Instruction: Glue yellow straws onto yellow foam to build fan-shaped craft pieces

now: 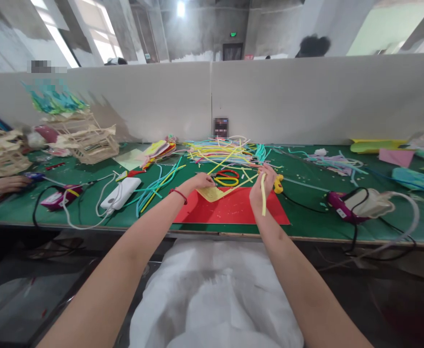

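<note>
My left hand (pixel 205 181), with a red band at the wrist, pinches a flat yellow piece (pixel 212 194) at its upper left edge. The piece hangs just over a red sheet (pixel 233 208) near the table's front edge. My right hand (pixel 264 181) is closed on a thin yellow strip (pixel 263 198), whose end dangles down over the wrist. Another length of yellow strip slants from the flat piece toward my right fingers. Between the hands, slightly beyond, lie scissors (pixel 227 177) with red and yellow handles. A small yellow object (pixel 278 184) sits right of my right hand.
Many colored strips (pixel 219 152) are heaped at the back. Blue and yellow strips (pixel 157 188) and a white block with a cable (pixel 121 194) lie left. Magenta devices (pixel 346 205) with cables stand right and left. Another person's hand (pixel 11 186) rests far left.
</note>
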A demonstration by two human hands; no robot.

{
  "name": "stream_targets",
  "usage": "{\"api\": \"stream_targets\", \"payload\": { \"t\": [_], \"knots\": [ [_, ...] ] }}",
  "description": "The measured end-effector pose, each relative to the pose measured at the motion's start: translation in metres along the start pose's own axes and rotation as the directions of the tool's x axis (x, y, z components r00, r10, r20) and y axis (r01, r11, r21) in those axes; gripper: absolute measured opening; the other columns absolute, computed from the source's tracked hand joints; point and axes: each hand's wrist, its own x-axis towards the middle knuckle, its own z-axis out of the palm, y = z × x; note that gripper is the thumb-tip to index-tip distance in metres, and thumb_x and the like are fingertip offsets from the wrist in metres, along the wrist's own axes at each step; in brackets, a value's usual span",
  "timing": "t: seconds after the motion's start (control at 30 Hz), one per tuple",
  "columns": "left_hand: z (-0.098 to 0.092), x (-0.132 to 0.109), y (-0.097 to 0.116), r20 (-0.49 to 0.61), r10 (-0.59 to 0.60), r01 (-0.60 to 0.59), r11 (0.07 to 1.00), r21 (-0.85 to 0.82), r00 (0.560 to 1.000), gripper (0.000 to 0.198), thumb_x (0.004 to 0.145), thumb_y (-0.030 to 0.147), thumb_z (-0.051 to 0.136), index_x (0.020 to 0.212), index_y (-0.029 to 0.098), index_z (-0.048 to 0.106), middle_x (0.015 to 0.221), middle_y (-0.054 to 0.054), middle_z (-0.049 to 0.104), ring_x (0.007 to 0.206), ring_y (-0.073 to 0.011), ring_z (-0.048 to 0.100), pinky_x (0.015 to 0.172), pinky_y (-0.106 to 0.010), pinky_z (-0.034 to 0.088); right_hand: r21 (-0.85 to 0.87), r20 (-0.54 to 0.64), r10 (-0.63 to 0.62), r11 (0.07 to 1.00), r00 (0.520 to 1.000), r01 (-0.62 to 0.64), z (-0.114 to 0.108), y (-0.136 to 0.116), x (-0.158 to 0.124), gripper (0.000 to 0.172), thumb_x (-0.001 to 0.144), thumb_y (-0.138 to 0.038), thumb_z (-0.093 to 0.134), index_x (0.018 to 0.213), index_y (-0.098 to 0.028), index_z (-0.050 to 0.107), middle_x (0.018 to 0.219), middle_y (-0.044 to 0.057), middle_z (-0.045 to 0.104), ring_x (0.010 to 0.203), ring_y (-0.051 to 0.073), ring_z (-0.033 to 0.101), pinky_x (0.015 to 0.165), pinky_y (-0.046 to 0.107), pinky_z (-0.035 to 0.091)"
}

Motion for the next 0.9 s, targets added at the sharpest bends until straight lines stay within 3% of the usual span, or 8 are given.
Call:
{"api": "stream_targets", "payload": {
  "t": [0.23,0.43,0.53,0.9],
  "knots": [
    [0.003,0.004,0.003,0.001,0.004,-0.004,0.997,0.082,1.000,0.018,0.069,0.019,0.063,0.083,0.015,0.073,0.087,-0.006,0.073,0.069,-0.0149,0.061,0.057,-0.021,0.041,0.001,0.017,0.023,1.000,1.000,-0.023,0.001,0.002,-0.001,0.027,0.095,-0.032,0.031,0.093,-0.021,0.056,0.107,0.013,0.057,0.113,0.022,0.052,0.099,0.049,0.040],
    [0.001,0.005,0.000,0.053,-0.030,0.025,0.996,0.089,0.998,0.024,0.075,0.033,0.062,0.088,0.017,0.074,0.089,-0.004,0.073,0.072,-0.0148,0.062,0.059,-0.020,0.043,-0.011,0.014,0.027,1.000,1.000,-0.027,0.003,0.004,-0.001,0.028,0.095,-0.033,0.030,0.093,-0.020,0.055,0.107,0.014,0.057,0.112,0.022,0.052,0.098,0.047,0.040],
    [0.002,0.005,0.000,0.077,-0.018,0.008,0.992,0.128,0.997,0.025,0.072,0.032,0.064,0.090,0.019,0.074,0.091,-0.004,0.073,0.075,-0.0155,0.063,0.061,-0.020,0.044,-0.012,0.014,0.011,1.000,1.000,-0.011,0.003,0.004,-0.001,0.028,0.095,-0.033,0.031,0.091,-0.020,0.054,0.105,0.014,0.058,0.111,0.022,0.053,0.098,0.046,0.040],
    [0.012,0.005,0.002,-0.037,0.028,-0.028,1.000,0.014,0.999,0.021,0.072,0.025,0.063,0.088,0.013,0.073,0.086,-0.006,0.072,0.074,-0.0176,0.063,0.064,-0.024,0.047,-0.021,0.014,-0.004,1.000,1.000,0.005,0.003,0.001,0.002,0.025,0.095,-0.031,0.032,0.090,-0.020,0.054,0.099,0.012,0.058,0.104,0.021,0.055,0.096,0.044,0.041]
  ]
}}
